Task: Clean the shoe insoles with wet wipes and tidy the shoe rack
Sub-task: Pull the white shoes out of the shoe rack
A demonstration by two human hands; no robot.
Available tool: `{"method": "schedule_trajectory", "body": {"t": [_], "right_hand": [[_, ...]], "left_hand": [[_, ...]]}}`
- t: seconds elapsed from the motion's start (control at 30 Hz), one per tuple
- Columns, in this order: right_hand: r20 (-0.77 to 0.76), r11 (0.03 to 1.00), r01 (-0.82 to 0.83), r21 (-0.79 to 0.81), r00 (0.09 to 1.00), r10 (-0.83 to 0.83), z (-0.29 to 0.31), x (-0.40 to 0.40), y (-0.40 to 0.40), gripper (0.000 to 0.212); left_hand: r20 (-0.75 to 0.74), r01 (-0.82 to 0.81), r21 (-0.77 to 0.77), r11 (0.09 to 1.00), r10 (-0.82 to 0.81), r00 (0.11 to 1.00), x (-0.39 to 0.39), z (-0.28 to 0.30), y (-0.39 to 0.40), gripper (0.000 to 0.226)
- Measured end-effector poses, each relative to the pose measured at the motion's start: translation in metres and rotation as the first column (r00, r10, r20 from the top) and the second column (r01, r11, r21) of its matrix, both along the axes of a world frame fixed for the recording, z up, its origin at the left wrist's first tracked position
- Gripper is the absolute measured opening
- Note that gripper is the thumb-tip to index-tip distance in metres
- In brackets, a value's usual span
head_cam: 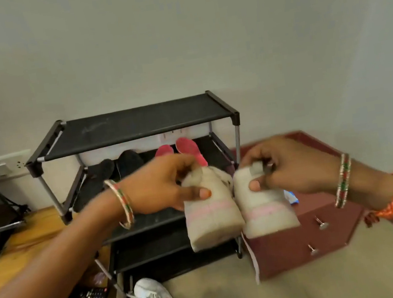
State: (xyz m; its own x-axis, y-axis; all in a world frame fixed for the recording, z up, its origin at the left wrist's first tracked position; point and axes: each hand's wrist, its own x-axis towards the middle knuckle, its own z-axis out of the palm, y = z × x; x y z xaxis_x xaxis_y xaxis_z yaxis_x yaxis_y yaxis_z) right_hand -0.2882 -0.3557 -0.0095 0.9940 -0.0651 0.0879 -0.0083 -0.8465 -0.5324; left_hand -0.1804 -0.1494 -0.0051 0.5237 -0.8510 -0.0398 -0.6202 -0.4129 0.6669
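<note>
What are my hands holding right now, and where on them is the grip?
Each holds one white shoe by its heel end: left hand the left shoe, right hand the right shoe.

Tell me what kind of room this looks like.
Probably a room in a home, maybe a living room or entryway: a black shoe rack stands against a plain wall, a TV remote lies on the wooden floor, and a red cabinet sits beside the rack.

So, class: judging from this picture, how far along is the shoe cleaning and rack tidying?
Looks done: pink insoles and dark insoles lie on the rack's second shelf. In hand: the left hand and right hand each hold a pale shoe. Left: both, plus white sneakers on the floor; no wipe shows.
</note>
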Motion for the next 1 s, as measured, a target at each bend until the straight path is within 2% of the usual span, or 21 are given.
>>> {"method": "schedule_trajectory", "body": {"t": [0.1,0.17,0.23,0.33,0.43,0.47,0.53,0.67,0.87,1.0], "right_hand": [[-0.189,0.999,-0.031,0.041,0.981,0.038,-0.056,0.012,-0.006,0.021],[-0.262,0.994,-0.034,0.103,0.963,0.06,-0.103,0.023,-0.01,0.028],[-0.321,0.993,0.02,0.116,0.947,0.019,-0.152,0.037,-0.014,0.037],[-0.37,0.988,0.081,0.132,0.929,-0.026,-0.213,0.054,-0.01,0.038],[-0.389,0.988,0.083,0.128,0.921,-0.027,-0.258,0.073,0.0,0.023],[-0.39,0.989,0.086,0.122,0.92,-0.032,-0.274,0.081,0.003,0.024],[-0.408,0.992,0.089,0.089,0.912,-0.045,-0.308,0.097,0.008,0.033],[-0.496,0.999,0.042,-0.016,0.867,-0.044,-0.369,0.115,0.021,0.024],[-0.578,0.988,0.043,-0.148,0.807,-0.122,-0.439,0.138,0.037,0.048],[-0.511,0.966,0.077,-0.245,0.837,-0.196,-0.475,0.149,0.049,0.065]], "left_hand": [[0.039,0.04,0.093,0.995,-0.044,0.998,-0.002,-0.062,-0.019,0.032],[0.111,0.031,0.156,0.987,-0.049,0.993,-0.003,-0.108,-0.03,0.033],[0.123,0.007,0.23,0.973,-0.036,0.992,-0.001,-0.152,-0.039,0.037],[0.061,-0.051,0.308,0.95,0.034,0.998,0.008,-0.212,-0.045,0.04],[0.046,-0.101,0.341,0.935,0.091,0.995,0.023,-0.256,-0.046,0.037],[0.036,-0.113,0.343,0.933,0.107,0.994,0.029,-0.271,-0.046,0.035],[0.002,-0.136,0.36,0.923,0.145,0.989,0.042,-0.299,-0.046,0.031],[-0.074,-0.146,0.452,0.88,0.199,0.977,0.066,-0.362,-0.041,0.035],[-0.157,-0.22,0.55,0.806,0.358,0.92,0.108,-0.441,-0.019,0.043],[-0.113,-0.298,0.524,0.798,0.412,0.904,0.128,-0.466,-0.005,0.048]]}}
